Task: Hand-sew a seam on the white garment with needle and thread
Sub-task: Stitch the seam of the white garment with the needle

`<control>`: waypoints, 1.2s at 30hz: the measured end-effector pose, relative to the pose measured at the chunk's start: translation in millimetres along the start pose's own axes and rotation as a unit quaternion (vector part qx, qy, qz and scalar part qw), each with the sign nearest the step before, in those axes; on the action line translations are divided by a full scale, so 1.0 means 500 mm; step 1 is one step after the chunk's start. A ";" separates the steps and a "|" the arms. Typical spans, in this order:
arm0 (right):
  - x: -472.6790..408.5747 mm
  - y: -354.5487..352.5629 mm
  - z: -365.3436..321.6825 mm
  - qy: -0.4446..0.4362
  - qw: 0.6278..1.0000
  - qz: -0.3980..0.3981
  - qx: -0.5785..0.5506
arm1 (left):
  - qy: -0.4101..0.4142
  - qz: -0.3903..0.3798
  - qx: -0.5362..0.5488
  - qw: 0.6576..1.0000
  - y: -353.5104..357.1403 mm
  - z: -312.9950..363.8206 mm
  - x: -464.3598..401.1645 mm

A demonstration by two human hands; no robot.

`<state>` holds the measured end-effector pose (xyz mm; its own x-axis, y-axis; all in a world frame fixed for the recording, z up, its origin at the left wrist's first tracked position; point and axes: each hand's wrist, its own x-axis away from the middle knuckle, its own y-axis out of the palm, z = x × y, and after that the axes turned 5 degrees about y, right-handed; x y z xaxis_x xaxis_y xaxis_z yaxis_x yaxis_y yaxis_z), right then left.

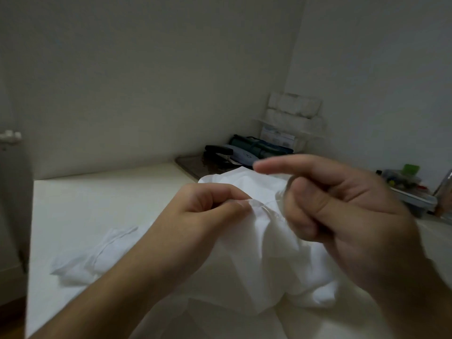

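This looked like a plain room in a home, with bare white walls meeting in a corner at upper right. There, stacked tissue packs, a dark rolled bag and a clutter-filled plastic bin sat beside a white table.

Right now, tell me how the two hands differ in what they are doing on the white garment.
The left hand pinches a fold of the white garment between thumb and curled fingers; the right hand sticks its index finger straight out, its other fingers curled. The left hand looks sharp, the right hand blurred. Whether the right hand holds a needle cannot be told. Both are bare, raised over the cloth.
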<state>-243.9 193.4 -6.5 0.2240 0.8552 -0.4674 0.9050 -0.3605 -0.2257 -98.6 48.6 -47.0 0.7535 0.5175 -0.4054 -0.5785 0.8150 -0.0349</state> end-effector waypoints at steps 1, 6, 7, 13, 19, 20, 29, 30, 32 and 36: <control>0.002 0.004 0.002 0.018 1.000 -0.020 0.003 | -0.001 -0.001 0.001 1.000 0.000 0.000 0.000; 0.002 0.003 0.009 0.066 0.997 0.006 0.037 | 0.005 0.001 0.002 1.000 0.002 -0.002 0.001; 0.003 0.001 0.010 0.068 0.996 0.021 0.043 | 0.007 0.000 0.001 1.000 0.002 -0.001 0.001; -0.001 0.001 0.015 0.097 0.991 0.063 0.067 | 0.011 -0.003 -0.003 1.000 -0.001 -0.003 0.001; -0.001 0.000 0.017 0.086 0.991 0.079 0.062 | 0.014 -0.004 0.001 1.000 0.001 -0.003 0.003; 0.000 0.000 0.017 0.082 0.992 0.080 0.053 | 0.017 -0.007 -0.002 1.000 0.002 -0.003 0.002; 0.003 0.007 0.011 0.077 0.993 0.061 0.063 | 0.017 -0.006 -0.005 1.000 0.002 -0.005 0.002; 0.003 0.007 0.012 0.090 0.993 0.052 0.052 | 0.017 -0.005 -0.005 1.000 0.001 -0.005 0.002; 0.002 0.004 0.017 0.117 0.992 0.028 0.029 | 0.018 -0.006 -0.012 1.000 0.001 -0.005 0.001; -0.002 -0.001 0.027 0.149 0.989 0.000 -0.009 | 0.016 -0.008 -0.009 1.000 -0.001 -0.004 -0.001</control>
<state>-249.5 187.5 -17.4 0.3175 0.9281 -0.1943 0.9108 -0.3555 -0.2099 -99.7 47.4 -48.6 0.7519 0.4962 -0.4341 -0.5727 0.8178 -0.0573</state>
